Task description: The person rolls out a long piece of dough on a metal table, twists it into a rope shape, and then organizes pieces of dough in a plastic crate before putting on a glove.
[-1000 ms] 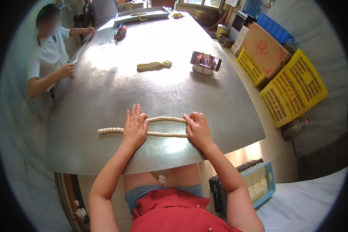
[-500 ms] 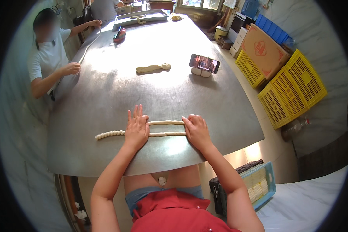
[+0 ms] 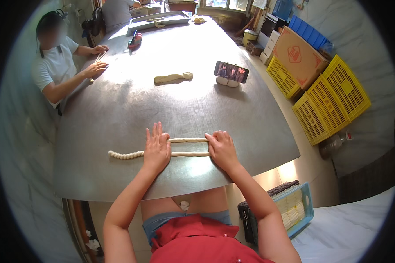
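A pale dough rope (image 3: 189, 140) lies on the metal table in front of me, its two strands running side by side between my hands. My left hand (image 3: 157, 148) presses flat over the strands, fingers stretched out and pointing away from me. At their other end my right hand (image 3: 222, 149) has its fingers curled down on the dough, thumb toward the left hand. Both palms hide the rope's ends. A twisted dough length (image 3: 126, 155) sticks out to the left of my left hand; whether it joins the strands is hidden.
Beyond my hands lie a thick dough strip (image 3: 174, 78) and a propped-up phone (image 3: 231, 72). At the left edge a co-worker (image 3: 59, 61) handles a dough rope. A grey tray (image 3: 158, 19) sits far back. Yellow crates (image 3: 333, 101) and a blue crate (image 3: 306, 204) stand to the right.
My left hand has shifted slightly toward me, and the near strand lies a little closer. The co-worker's hands have come together, with the stretched rope now looped.
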The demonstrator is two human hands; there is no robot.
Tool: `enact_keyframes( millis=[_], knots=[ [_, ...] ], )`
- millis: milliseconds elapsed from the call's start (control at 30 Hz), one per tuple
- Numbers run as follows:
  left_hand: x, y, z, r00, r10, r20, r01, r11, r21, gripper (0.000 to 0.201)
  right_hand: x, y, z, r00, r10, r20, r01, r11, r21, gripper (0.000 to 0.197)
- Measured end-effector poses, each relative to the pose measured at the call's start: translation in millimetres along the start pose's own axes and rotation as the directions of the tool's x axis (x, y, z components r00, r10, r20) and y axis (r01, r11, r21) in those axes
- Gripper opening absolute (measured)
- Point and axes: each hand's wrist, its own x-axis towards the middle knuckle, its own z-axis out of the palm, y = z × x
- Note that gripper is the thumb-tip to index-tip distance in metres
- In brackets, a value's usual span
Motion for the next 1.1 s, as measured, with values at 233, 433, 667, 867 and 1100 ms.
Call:
enact_keyframes(
  millis=[233,433,667,867,1100],
  knots=[
    [-93.3,50.0,-55.8,0.973,0.132,0.189,-0.077,0.96,-0.269,0.046,-62.0,2.8,-21.8,0.949,-0.305,0.077,0.306,0.952,0.0,0.035],
    [-1.8,6.6,3.5,0.996,-0.059,-0.065,0.05,0.989,-0.137,0.031,-5.6,-5.4,-11.6,0.991,0.006,0.133,-0.008,1.0,0.013,0.027],
    [-59.8,28.7,-42.1,0.934,0.279,0.225,-0.231,0.948,-0.217,0.049,-41.2,0.7,-10.3,0.961,-0.272,0.053,0.273,0.962,-0.028,0.035],
    [-42.9,30.3,-11.3,1.0,0.006,0.005,-0.005,0.978,-0.209,0.028,-30.0,-5.9,-12.4,0.995,-0.048,0.088,0.034,0.988,0.153,0.018],
    [-14.4,23.5,-25.4,0.966,0.224,0.128,-0.211,0.971,-0.11,0.043,-28.5,0.5,5.6,0.969,-0.235,0.077,0.237,0.971,-0.019,0.045]
  ],
)
